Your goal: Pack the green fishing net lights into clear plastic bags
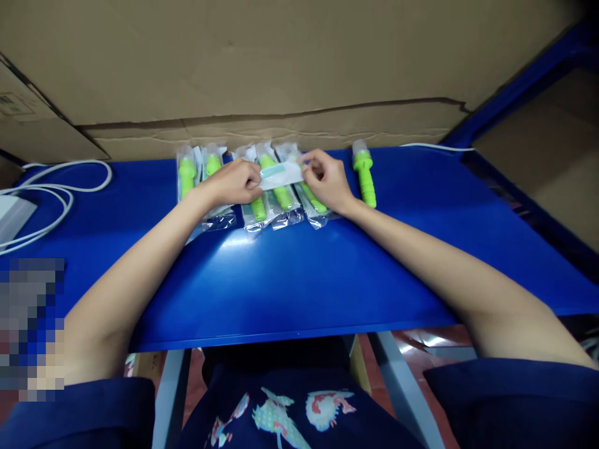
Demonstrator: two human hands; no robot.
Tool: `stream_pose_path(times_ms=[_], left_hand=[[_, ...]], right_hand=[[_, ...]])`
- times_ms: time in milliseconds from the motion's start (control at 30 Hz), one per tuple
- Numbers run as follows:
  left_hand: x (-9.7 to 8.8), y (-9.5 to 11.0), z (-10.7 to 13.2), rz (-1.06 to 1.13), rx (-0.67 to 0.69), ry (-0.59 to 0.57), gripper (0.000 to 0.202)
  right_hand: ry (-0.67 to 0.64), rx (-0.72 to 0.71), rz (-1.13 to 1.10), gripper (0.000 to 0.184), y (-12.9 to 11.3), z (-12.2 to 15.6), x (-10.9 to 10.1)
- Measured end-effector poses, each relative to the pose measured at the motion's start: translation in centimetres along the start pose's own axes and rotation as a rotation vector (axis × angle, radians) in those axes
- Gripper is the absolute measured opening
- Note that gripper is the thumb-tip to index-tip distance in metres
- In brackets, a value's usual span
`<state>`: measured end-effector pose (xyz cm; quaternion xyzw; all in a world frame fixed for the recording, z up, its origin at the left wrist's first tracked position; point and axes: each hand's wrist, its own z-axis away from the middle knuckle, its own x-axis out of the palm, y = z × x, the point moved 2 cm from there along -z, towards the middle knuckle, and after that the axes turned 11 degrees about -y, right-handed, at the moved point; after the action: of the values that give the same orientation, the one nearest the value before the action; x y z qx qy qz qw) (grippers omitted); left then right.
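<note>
Head view: left hand (236,182) curled, fingers closed on one end of a white strip (287,176) with a pale green patch; right hand (330,182) pinches the other end, thumb against fingertip, remaining fingers bent loosely. Strip sits between the hands, over the middle and right of the bagged green items (282,197). Two-ended grip probably there to keep it flat and straight. Can't tell if it's loose or part of a bag.

Five clear-bagged items, side by side toward the back of the blue tabletop (234,280); likely lined up so each stays separate and reachable. Bare front edge gives the forearms room. Unbagged green item (365,178) stands apart, right of the right hand, clear end toward the cardboard (281,62); probably set off so it doesn't mix with the bagged ones. White cable (88,164) pushed left, out of the way of both hands.
</note>
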<state>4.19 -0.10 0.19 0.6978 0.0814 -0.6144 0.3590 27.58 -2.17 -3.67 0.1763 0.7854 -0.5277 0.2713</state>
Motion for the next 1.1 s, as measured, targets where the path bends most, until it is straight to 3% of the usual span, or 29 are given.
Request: stream_pose_path(times_ms=[200,500,1100], left_hand=[[1.4,-0.8,0.0,0.175,0.059,0.113,0.044],[1.6,-1.2,0.2,0.207,0.136,0.13,0.034],[1.8,-1.1,0.7,0.157,0.075,0.159,0.035]], right_hand=[[0.006,-0.034,-0.024,0.013,1.1,0.4,0.8],[-0.05,-0.101,-0.077,0.012,1.0,0.5,0.7],[-0.025,-0.07,0.001,0.016,0.9,0.5,0.7]])
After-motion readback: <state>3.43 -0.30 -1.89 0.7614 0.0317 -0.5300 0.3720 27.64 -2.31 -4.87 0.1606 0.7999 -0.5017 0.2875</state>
